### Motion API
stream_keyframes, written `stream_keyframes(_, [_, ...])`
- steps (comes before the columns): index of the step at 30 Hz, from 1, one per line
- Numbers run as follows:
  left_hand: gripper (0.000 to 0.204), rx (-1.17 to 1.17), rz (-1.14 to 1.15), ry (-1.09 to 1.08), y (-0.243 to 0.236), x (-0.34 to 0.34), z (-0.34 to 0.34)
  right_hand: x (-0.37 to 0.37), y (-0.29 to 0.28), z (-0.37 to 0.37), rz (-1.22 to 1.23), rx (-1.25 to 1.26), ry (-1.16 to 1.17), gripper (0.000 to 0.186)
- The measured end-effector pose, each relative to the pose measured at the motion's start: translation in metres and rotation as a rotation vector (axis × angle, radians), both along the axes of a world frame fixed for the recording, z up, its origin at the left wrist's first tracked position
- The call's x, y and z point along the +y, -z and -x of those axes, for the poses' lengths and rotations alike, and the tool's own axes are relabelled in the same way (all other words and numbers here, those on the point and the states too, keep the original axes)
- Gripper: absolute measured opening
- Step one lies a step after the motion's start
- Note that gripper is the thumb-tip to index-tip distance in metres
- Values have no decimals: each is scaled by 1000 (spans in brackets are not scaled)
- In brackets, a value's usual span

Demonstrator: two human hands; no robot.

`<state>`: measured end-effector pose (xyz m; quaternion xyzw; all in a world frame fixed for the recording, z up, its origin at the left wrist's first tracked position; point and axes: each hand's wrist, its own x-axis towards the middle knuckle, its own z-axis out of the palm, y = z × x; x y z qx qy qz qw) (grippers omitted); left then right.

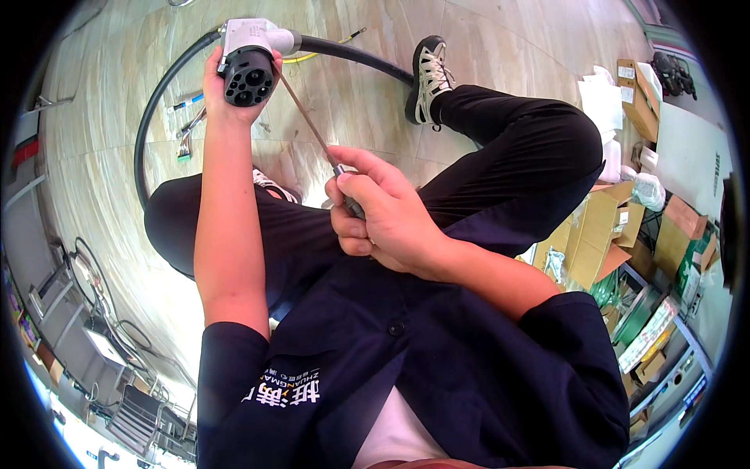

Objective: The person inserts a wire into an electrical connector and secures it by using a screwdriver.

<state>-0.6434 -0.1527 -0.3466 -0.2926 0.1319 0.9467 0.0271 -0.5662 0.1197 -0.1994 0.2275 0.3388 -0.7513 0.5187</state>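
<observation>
My left hand point(240, 112) grips a white charging plug point(248, 35) with a round black multi-socket face point(248, 80), held out near the top of the view. A thick black cable point(348, 55) runs from its white fitting. My right hand point(379, 207) is closed round the dark handle of a long-shafted screwdriver point(304, 113). The shaft reaches up to the plug's right side; whether its tip touches is unclear. Several loose wires with small connectors point(186, 133) lie on the floor left of the plug, and a yellow wire shows behind it.
I sit on a tiled floor point(109, 133), my right shoe point(430, 82) out ahead. Cardboard boxes point(586, 242), plastic bags point(648, 191) and a large pale board point(687, 156) crowd the right. Metal frames, coiled cables point(101, 281) and a black chair point(137, 414) stand at the left.
</observation>
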Motion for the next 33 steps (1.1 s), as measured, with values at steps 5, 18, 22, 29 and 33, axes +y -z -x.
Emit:
stream_keyframes(5, [75, 57, 42, 19, 8, -5, -2, -11, -7, -4, 12, -142, 65, 28])
stream_keyframes(18, [62, 102, 97, -80, -1, 31, -5, -1, -13, 0, -57, -80, -158, 22])
stream_keyframes(22, [62, 95, 181, -120, -5, 66, -3, 30, -14, 8, -257, 67, -264, 24])
stream_keyframes(29, [48, 90, 226, -311, 2, 112, 5, 65, -44, 20, -525, 266, -459, 29])
stream_keyframes(33, [49, 128, 163, -288, -4, 114, 4, 69, -37, 16, -543, 299, -481, 32])
